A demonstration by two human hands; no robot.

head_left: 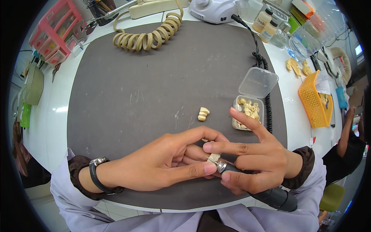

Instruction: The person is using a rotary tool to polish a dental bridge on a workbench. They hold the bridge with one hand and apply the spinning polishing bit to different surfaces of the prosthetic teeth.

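Note:
My left hand, with a watch on the wrist, pinches a small cream dental piece between thumb and fingers. My right hand is wrapped round a black rotary handpiece, its index finger stretched out past the others. The handpiece's silver tip and thin bur meet the dental piece at my left thumb; whether they touch I cannot tell. Part of the piece is hidden by my fingers. Beyond my hands, a cream block of joined teeth lies on the grey mat.
An open clear box of tooth crowns stands just beyond my right index finger. A black coiled cord runs beside it. Farther off are a beige coiled hose, a white motor unit, bottles and an orange basket.

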